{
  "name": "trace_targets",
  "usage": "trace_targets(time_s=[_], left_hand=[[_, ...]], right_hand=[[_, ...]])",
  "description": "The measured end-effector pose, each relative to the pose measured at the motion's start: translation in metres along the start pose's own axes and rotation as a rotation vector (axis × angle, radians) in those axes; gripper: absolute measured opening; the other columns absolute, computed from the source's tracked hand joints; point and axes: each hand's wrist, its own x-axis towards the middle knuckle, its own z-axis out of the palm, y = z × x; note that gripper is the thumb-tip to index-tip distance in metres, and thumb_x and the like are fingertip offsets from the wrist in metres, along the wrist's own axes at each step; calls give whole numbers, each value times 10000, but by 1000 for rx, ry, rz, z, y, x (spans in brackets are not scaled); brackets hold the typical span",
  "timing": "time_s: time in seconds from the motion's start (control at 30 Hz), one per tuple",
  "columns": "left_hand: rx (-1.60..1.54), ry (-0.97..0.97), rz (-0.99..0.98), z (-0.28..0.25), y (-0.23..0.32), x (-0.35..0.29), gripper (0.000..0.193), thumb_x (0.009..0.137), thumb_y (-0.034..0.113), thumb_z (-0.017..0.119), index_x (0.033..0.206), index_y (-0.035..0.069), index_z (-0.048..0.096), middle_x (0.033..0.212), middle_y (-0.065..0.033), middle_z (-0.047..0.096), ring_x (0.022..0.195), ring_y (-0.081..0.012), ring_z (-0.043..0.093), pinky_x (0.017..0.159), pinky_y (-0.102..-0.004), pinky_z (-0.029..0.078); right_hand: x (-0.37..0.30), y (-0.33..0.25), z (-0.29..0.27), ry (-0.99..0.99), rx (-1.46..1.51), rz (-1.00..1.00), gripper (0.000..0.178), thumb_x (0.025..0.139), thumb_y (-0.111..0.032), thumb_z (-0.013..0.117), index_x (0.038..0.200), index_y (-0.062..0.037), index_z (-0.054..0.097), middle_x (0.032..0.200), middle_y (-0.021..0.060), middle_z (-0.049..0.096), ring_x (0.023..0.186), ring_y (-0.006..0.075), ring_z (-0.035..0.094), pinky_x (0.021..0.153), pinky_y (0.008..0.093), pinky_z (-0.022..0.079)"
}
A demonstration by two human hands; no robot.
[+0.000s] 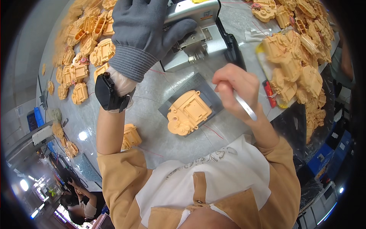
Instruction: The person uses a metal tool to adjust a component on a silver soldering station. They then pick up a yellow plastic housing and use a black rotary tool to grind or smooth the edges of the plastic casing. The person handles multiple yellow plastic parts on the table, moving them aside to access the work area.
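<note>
Housing (189, 112), the pale orange plastic one, is lying on a dark mat (194, 84) on the tabletop (152, 126). My right hand (238, 86) is holding a slim silvery tool (245, 106), fingers curled tight around it. Gloved left hand (139, 32) is sitting by the silver machine (213, 47), thumb splayed wide, but fingertips are running off-view, so I can't tell if they're gripping anything.

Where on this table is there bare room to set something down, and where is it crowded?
Bare tabletop shows between the left forearm and the dark pad, and left of that forearm, below the left heap of orange parts. Crowded: that heap, the right heap, and the pad, mostly covered by one casing.
</note>
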Motion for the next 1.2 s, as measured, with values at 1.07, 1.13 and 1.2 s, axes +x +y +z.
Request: trace_targets(time_s=[1.07, 1.13, 1.2], left_hand=[[-86, -132, -111, -8, 8, 4, 727, 784, 468, 642, 1287, -4, 415, 1253, -307, 437, 1162, -469, 421, 1014, -484, 318], [-324, -46, -230, -7, 11, 0, 723, 774, 421, 676, 1292, -7, 408, 1260, -304, 432, 1159, -454, 431, 1015, -466, 326], [-554, 102, -325, 4, 10, -11, 723, 758, 370, 710, 1291, -11, 406, 1259, -295, 434, 1150, -433, 445, 1013, -452, 334]], right_hand=[[-6, -9, 6, 33, -199, -90, 155, 657, 19, 593, 787, -50, 544, 636, 52, 478, 493, 218, 517, 442, 297, 417], [-10, -10, -2, 70, -138, -86, 151, 671, 51, 541, 797, -29, 561, 651, 56, 530, 488, 196, 515, 439, 285, 417], [-15, -11, -8, 119, -55, -32, 154, 678, 59, 521, 803, -18, 568, 668, 60, 555, 485, 180, 512, 437, 276, 416]])
